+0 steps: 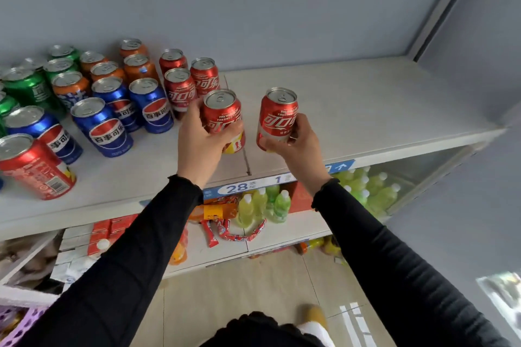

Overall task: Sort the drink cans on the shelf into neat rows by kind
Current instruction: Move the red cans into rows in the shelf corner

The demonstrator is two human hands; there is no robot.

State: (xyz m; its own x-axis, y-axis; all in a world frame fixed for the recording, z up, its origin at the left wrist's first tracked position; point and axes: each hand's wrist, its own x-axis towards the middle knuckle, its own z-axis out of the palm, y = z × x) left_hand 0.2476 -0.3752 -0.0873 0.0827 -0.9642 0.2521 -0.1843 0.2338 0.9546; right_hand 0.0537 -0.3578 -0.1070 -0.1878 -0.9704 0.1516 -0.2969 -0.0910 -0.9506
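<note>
My left hand (201, 139) grips a red cola can (222, 113) standing near the middle of the white top shelf (352, 110). My right hand (296, 141) holds a second red cola can (277, 117) just to its right, slightly above the shelf surface. Behind the left can stand three more red cola cans (180, 87) in a short row. To the left are blue Pepsi cans (152, 105), orange cans (139, 66) and green cans (26, 86). One more red can (33, 166) stands at the front left edge.
The right half of the top shelf holds nothing. A price strip (239, 187) runs along the shelf's front edge. Below are green drink bottles (265, 205), red boxes (110, 229) and snack packets (222, 229). A grey wall stands behind and to the right.
</note>
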